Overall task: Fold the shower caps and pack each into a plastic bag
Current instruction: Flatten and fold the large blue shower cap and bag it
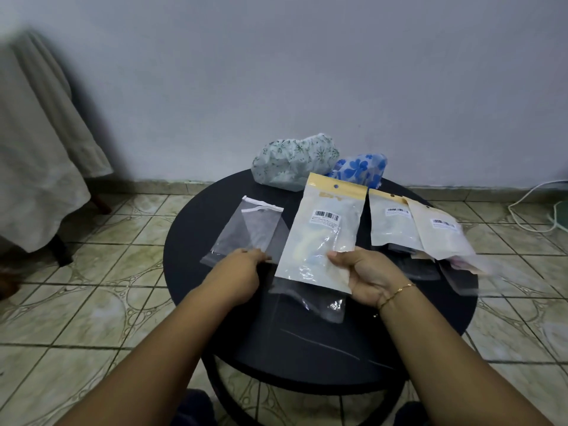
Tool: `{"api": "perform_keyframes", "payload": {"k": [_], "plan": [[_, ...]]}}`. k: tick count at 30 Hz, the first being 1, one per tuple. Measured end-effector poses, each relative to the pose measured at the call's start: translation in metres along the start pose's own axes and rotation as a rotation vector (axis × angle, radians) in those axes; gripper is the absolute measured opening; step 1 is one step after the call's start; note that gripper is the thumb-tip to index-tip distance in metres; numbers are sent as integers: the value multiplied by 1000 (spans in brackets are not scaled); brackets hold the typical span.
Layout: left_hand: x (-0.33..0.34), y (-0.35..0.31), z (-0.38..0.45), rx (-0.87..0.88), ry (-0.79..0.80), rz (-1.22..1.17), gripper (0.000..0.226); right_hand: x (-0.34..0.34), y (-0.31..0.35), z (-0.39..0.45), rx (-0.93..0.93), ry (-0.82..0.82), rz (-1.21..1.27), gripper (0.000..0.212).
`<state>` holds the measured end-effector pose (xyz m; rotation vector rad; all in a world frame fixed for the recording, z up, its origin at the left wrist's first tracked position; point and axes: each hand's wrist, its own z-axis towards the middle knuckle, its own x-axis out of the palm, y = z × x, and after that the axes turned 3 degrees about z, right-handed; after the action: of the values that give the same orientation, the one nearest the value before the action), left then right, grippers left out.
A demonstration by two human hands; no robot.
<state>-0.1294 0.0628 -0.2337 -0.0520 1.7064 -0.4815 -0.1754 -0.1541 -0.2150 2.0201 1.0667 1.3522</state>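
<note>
Tiled floor surrounds a round black surface (pixel 307 348). Two shower caps (pixel 295 161) lie behind the yellow-topped bag (pixel 322 229), pinched by right-hand fingers (pixel 338 256); left-hand fingers (pixel 261 256) pinch a clear bag (pixel 246 232), which is best opened wide first.

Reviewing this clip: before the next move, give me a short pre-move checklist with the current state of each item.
1. Right hand has a firm hold on the yellow-topped bag: ok, thumb on its front, lower edge gripped.
2. Left hand has the clear bag: ok, fingers pinch its near edge.
3. Shower caps within reach: ok, green floral cap and blue floral cap sit at the far edge of the round table.
4. Caps folded: not ok, both still bunched up.
5. Clear bag's mouth open for packing: cannot tell.
6. More bags at hand: ok, further yellow-topped bags lie on the right.
</note>
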Motion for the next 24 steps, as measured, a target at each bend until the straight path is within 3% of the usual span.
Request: {"api": "perform_keyframes", "payload": {"k": [6,12,18,21,24], "plan": [[-9,0,1,111,-11,66,42,0,5,-3,-40,27,22,29],[-11,-7,2,57,-12,35,41,-5,3,-6,-53,48,6,32],[-16,-10,2,-95,-44,-176,36,-10,13,-16,-99,-1,39,28],[-16,-11,1,-82,-65,-163,40,-16,25,-24,-169,-31,56,28],[-11,-15,0,-22,-139,-16,35,-16,33,-33,-209,-85,-87,30]]}}
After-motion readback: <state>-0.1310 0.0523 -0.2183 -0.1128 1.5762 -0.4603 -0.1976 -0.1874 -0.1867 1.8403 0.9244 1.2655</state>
